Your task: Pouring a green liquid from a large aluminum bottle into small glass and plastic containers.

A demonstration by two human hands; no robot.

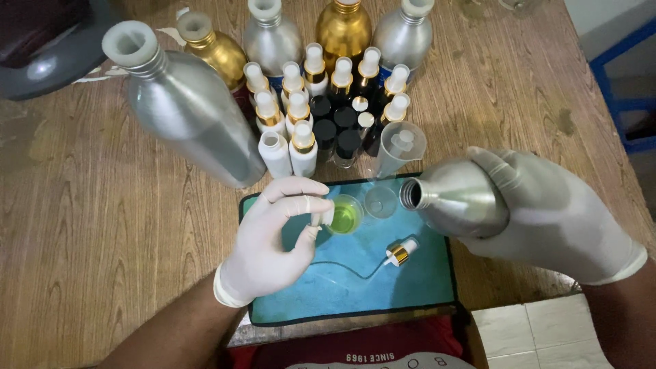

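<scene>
Gripping the silver bottle on its side, your right hand wraps its fingers round the body and hides the base; the open neck points left toward a clear cup on the blue mat. Your left hand pinches a small white piece between thumb and fingertips, just beside the glass of yellow-green liquid; what that piece is, you cannot make out. A gold-collared spray pump lies on the mat with its thin tube trailing left. Behind stand small spray bottles, a clear funnel and tall metal bottles, some cut off at the top edge. Open bench lies to your left; the bench edge sits close at lower right.
</scene>
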